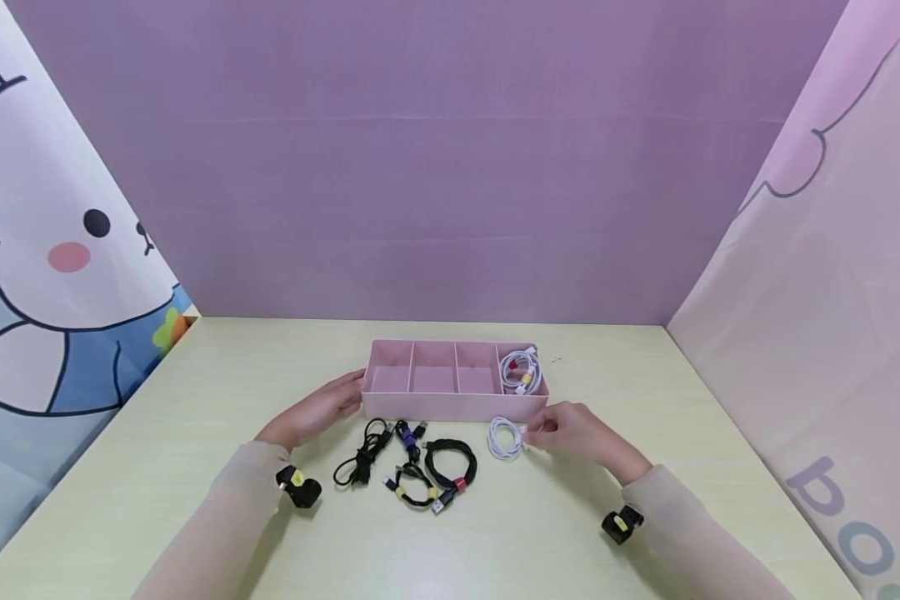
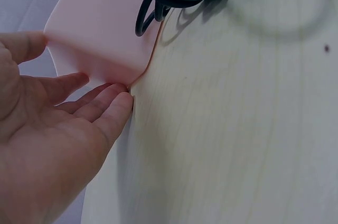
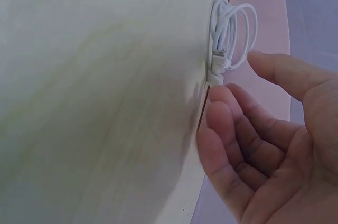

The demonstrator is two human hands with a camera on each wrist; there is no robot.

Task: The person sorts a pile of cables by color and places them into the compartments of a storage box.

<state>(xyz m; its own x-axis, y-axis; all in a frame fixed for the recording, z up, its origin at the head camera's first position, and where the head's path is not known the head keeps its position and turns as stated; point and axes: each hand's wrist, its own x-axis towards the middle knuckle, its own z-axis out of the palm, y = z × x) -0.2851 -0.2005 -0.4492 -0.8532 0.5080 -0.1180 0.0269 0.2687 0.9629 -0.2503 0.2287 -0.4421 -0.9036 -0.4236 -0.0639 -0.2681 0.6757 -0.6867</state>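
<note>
At the far left, the left hand (image 1: 315,412) was laid against the pink box (image 1: 453,407), the fingers spread wide and the end wall touched rather than gripped. The black bundle (image 1: 362,467) beside it was gathered at its middle, probably the best place to lift it. The box, divided into 4 compartments, was judged light, stiff plastic, easily slid along the surface (image 1: 525,542) and safest held by its end walls. Before it the purple-tied cable (image 1: 408,440), the yellow-banded coil (image 1: 417,503) and the red-banded coil (image 1: 450,444) were grouped closely, likely to be tangled if dragged. Farther right, the white coil (image 1: 492,440) was set just in front of the box; being presumably light, soft and springy, it would be best pinched across its strands near the plug (image 3: 219,60). A white bundle (image 1: 503,372) was held in the rightmost compartment. By the plug the right hand (image 1: 573,433) was placed, thumb parted narrowly from curved fingers; whether contact was made could not be told.
</note>
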